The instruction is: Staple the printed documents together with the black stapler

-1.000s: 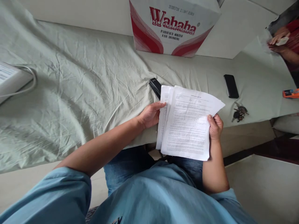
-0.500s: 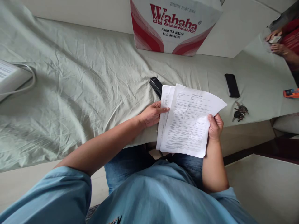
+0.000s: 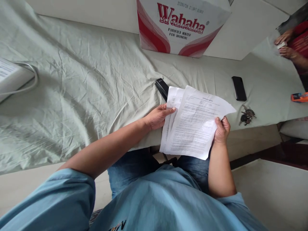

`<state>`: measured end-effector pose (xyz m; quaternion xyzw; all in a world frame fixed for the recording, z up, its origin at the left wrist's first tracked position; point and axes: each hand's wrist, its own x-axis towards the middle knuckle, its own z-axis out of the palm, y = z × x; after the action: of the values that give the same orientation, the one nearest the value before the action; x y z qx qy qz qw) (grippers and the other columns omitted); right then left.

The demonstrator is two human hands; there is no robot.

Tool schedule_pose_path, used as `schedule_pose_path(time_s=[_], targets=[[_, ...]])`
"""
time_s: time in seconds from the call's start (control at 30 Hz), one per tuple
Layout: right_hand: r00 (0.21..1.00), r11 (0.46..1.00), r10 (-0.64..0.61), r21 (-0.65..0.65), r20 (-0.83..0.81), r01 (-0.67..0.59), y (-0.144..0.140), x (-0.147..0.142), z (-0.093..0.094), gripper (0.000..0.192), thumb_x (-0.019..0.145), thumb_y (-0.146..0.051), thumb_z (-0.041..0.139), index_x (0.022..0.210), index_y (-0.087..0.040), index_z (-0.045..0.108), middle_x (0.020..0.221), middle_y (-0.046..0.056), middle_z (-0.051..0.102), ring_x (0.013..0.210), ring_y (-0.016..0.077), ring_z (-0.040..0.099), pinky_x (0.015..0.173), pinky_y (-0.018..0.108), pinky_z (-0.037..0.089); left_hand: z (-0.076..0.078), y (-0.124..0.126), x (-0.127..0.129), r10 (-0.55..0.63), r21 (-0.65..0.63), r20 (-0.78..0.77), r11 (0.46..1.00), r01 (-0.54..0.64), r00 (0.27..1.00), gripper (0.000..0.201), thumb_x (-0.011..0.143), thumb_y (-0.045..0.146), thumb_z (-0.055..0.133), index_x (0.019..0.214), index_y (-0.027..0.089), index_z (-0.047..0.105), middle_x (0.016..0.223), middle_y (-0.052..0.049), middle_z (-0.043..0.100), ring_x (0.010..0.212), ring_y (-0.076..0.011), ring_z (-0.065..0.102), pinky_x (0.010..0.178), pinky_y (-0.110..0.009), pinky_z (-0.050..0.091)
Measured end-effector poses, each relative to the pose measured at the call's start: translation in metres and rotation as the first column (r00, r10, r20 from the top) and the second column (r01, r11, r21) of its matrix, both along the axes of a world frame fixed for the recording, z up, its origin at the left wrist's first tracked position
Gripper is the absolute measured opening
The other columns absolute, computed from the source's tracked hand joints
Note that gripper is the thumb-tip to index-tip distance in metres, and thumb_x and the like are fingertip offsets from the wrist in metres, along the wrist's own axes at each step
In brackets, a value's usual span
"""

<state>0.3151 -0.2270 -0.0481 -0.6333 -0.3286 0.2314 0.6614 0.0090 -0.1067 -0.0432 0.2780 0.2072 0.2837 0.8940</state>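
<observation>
Both hands hold a small stack of printed white sheets over the near edge of a table draped in a pale green cloth. My left hand grips the stack's left edge, thumb on top. The right edge is pinched by my right hand. The top sheet is fanned to the right of the sheets beneath. A black stapler lies on the cloth just behind the papers, partly hidden by them.
A red-and-white Wahaha water carton stands at the back. A black phone and a bunch of keys lie right of the papers. A white device with a cable sits far left. Another person's hands are at the far right, near an orange object.
The top sheet has tilted and slid further right and up, fanning out from the sheets below. My left thumb has crept a little further onto the stack.
</observation>
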Motion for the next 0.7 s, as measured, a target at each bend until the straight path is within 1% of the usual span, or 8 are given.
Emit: schedule_pose_path(time_s=[0.1, 0.2, 0.37, 0.47, 0.6, 0.63, 0.7], targets=[[1.0, 1.0, 0.004, 0.012, 0.015, -0.004, 0.0003, 0.006, -0.002, 0.043, 0.072, -0.058, 0.098, 0.082, -0.023, 0.076, 0.083, -0.003, 0.074, 0.081, 0.0141, 0.064, 0.083, 0.028, 0.054, 0.0001, 0.0008, -0.0024, -0.033, -0.024, -0.002, 0.999, 0.032, 0.999, 0.036, 0.089, 0.039, 0.096, 0.111, 0.013, 0.084, 0.118, -0.017, 0.087, 0.117, -0.036, 0.083, 0.115, -0.057, 0.063], [1.0, 1.0, 0.004, -0.002, 0.014, -0.004, 0.0006, 0.009, -0.0026, 0.043, 0.071, -0.058, 0.097, 0.079, -0.022, 0.074, 0.079, -0.003, 0.071, 0.077, 0.0129, 0.06, 0.078, 0.026, 0.052, 0.0011, 0.0009, -0.0031, -0.011, -0.047, -0.014, 0.999, 0.01, 1.0, 0.035, 0.091, 0.038, 0.094, 0.113, 0.013, 0.084, 0.115, -0.017, 0.088, 0.115, -0.0361, 0.084, 0.114, -0.058, 0.064], [0.999, 0.998, -0.054, 0.026, 0.004, 0.054, 0.0026, 0.0069, -0.0038, 0.045, 0.071, -0.06, 0.094, 0.075, -0.022, 0.07, 0.08, -0.002, 0.07, 0.08, 0.0157, 0.061, 0.079, 0.03, 0.053, 0.0045, -0.0002, 0.0, 0.064, -0.08, -0.038, 0.995, -0.067, 0.997, 0.028, 0.096, 0.032, 0.088, 0.115, 0.013, 0.083, 0.114, -0.017, 0.088, 0.114, -0.0362, 0.084, 0.114, -0.059, 0.064], [0.997, 0.997, -0.072, 0.033, -0.014, 0.073, 0.0024, 0.0074, -0.005, 0.046, 0.072, -0.06, 0.093, 0.075, -0.023, 0.068, 0.08, -0.003, 0.068, 0.081, 0.0157, 0.06, 0.08, 0.029, 0.053, 0.0057, -0.0002, 0.0007, 0.078, -0.091, -0.059, 0.992, -0.083, 0.995, 0.025, 0.097, 0.03, 0.085, 0.116, 0.013, 0.082, 0.112, -0.016, 0.088, 0.113, -0.036, 0.084, 0.112, -0.058, 0.065], [0.999, 0.999, -0.04, -0.005, 0.0, 0.04, -0.0004, 0.0109, -0.0029, 0.053, 0.071, -0.054, 0.093, 0.065, -0.023, 0.051, 0.067, -0.007, 0.05, 0.068, 0.0117, 0.048, 0.068, 0.025, 0.046, 0.0065, -0.0002, -0.0004, 0.047, -0.103, -0.104, 0.993, -0.058, 0.994, 0.024, 0.098, 0.031, 0.084, 0.113, 0.012, 0.082, 0.11, -0.018, 0.087, 0.112, -0.0375, 0.085, 0.11, -0.059, 0.066], [1.0, 0.999, -0.031, -0.016, 0.007, 0.031, -0.001, 0.0112, -0.0015, 0.053, 0.071, -0.053, 0.092, 0.064, -0.024, 0.049, 0.066, -0.007, 0.047, 0.067, 0.0113, 0.046, 0.066, 0.025, 0.044, 0.0066, -0.0003, -0.0005, 0.041, -0.102, -0.111, 0.993, -0.052, 0.993, 0.025, 0.098, 0.032, 0.084, 0.113, 0.012, 0.082, 0.11, -0.018, 0.087, 0.113, -0.038, 0.084, 0.11, -0.06, 0.066], [1.0, 0.999, -0.019, -0.042, 0.018, 0.02, -0.0013, 0.0105, 0.0019, 0.048, 0.071, -0.05, 0.088, 0.065, -0.024, 0.049, 0.066, -0.007, 0.047, 0.067, 0.0117, 0.047, 0.065, 0.025, 0.043, 0.0066, -0.001, 0.0002, 0.045, -0.098, -0.115, 0.994, -0.056, 0.992, 0.026, 0.098, 0.033, 0.084, 0.113, 0.012, 0.081, 0.11, -0.018, 0.087, 0.114, -0.038, 0.084, 0.11, -0.059, 0.066]])
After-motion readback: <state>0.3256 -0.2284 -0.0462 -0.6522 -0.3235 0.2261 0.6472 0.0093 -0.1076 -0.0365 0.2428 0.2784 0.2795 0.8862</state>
